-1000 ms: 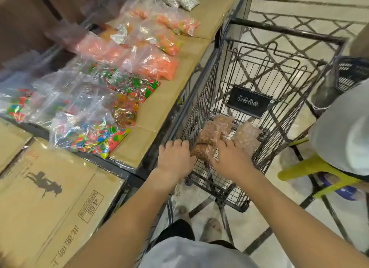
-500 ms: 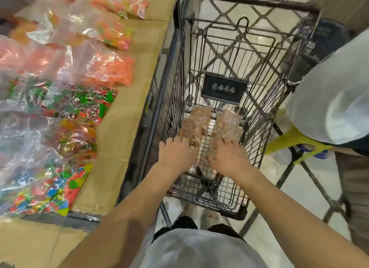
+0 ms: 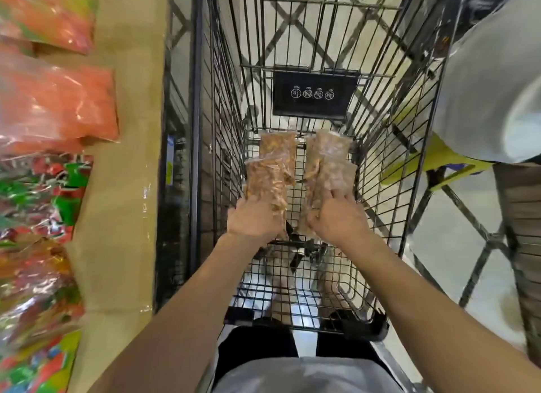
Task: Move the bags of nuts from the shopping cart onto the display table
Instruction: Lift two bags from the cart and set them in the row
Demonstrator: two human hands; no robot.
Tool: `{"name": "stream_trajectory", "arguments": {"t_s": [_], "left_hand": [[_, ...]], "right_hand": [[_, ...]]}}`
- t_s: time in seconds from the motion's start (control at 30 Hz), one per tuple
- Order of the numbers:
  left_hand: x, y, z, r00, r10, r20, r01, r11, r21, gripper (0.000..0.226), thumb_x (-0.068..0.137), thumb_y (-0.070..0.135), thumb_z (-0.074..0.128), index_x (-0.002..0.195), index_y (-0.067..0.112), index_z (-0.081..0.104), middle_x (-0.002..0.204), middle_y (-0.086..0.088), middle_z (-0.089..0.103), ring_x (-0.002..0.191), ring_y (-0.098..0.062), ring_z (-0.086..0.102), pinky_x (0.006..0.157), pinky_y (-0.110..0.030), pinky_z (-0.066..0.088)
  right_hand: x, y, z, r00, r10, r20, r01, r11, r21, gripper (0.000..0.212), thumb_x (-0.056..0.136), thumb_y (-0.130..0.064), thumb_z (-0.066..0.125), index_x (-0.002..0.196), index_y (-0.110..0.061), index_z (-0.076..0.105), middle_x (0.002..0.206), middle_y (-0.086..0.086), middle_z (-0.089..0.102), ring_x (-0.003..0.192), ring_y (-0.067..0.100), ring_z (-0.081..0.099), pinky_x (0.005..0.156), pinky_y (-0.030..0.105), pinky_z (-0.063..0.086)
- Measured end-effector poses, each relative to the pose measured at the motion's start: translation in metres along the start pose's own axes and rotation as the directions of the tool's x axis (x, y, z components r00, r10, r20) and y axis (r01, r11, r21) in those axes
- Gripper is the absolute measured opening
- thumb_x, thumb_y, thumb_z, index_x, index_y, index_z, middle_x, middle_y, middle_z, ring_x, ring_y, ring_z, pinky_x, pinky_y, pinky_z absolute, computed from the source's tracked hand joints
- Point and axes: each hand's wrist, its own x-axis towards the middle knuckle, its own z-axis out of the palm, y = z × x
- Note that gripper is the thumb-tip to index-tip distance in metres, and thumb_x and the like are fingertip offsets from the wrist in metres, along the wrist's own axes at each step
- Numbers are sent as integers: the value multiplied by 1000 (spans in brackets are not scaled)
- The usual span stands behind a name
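Both of my arms reach down into the black wire shopping cart. My left hand grips clear bags of brown nuts on the left side of the cart floor. My right hand grips another stack of nut bags on the right side. Each stack looks like two overlapping bags; their near ends are hidden under my fingers. The cardboard-covered display table runs along the cart's left side.
Clear bags of orange candy and mixed coloured sweets cover the table's left part. A black label plate hangs on the cart's far wall. Another person in a white top stands at the right beside a yellow stool.
My view has tilted down and closer over the cart. Both hands have closed onto the nut bags, one stack in each, and the table has slid toward the left edge.
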Motion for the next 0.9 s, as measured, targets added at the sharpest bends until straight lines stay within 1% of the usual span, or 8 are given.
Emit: {"name": "stream_trajectory", "arguments": {"t_s": [0.13,0.27,0.4,0.47,0.57,0.7,0.83,0.9], "left_hand": [[43,-2,14,996,-77,36,80,989,-122,52,106,48,50,146,15,47,146,-12,55,136,-34,49,111,-50,42],[80,-1,19,984,-179,-2,161,890,-427,54,104,40,62,147,10,48,131,-11,56,132,-35,52,109,-46,45],[123,-11,35,955,-288,65,266,746,-611,73,102,41,64,159,6,36,155,-19,48,140,-38,50,116,-45,40],[141,-15,49,935,-341,102,309,636,-707,82,100,49,65,162,10,28,155,-18,50,143,-37,49,121,-48,39],[163,-19,64,893,-431,127,354,502,-789,81,99,53,65,162,16,31,156,-11,48,147,-34,44,123,-48,37],[181,-27,77,871,-482,96,324,417,-849,75,88,60,74,148,20,53,142,-5,63,136,-30,56,116,-48,46],[184,-30,75,854,-512,97,348,423,-837,79,82,53,85,144,16,56,141,-6,64,134,-30,58,114,-49,48],[187,-30,74,842,-532,90,358,426,-831,81,79,48,89,143,12,55,141,-8,63,134,-31,58,114,-50,48]], "right_hand": [[40,12,10,999,39,30,-41,998,56,75,106,-55,51,162,-10,31,161,21,40,146,45,40,118,55,38],[83,36,25,985,172,13,-170,950,261,65,105,-56,50,150,-9,48,146,22,56,133,43,53,107,50,48],[118,57,51,951,309,14,-279,837,472,76,92,-71,46,136,-11,62,129,19,69,119,40,65,100,46,55],[129,61,60,928,373,22,-330,790,516,85,92,-77,42,142,-11,58,138,21,63,129,42,57,106,47,48],[143,66,70,880,461,113,-427,665,613,90,97,-71,54,157,-6,39,155,24,45,145,43,42,117,51,38],[153,77,86,862,480,163,-412,477,777,99,76,-77,70,150,-13,51,147,14,62,134,37,60,111,51,51],[159,87,98,856,491,162,-396,421,816,125,46,-95,70,138,-11,64,132,13,73,120,36,70,103,52,58],[161,88,99,861,488,145,-381,429,819,127,39,-100,70,130,-11,67,126,13,75,117,36,71,102,53,58]]}}
